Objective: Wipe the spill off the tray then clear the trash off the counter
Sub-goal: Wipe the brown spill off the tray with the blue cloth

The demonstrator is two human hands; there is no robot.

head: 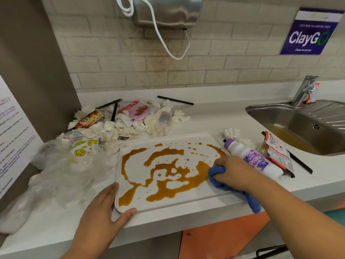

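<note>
A white tray lies on the counter, streaked with a brown spill across most of its surface. My right hand is shut on a blue cloth, pressed on the tray's right side at the spill's edge; the cloth's tail hangs over the counter front. My left hand grips the tray's front left corner, thumb on the front rim. Trash sits behind and left of the tray: crumpled tissues, a brown wrapper, a pink packet, clear plastic bags.
A white yogurt bottle lies right of the tray, touching my right hand's back, with a red wrapper and black straw beside it. A steel sink with brown liquid is at right. Another black straw lies near the wall.
</note>
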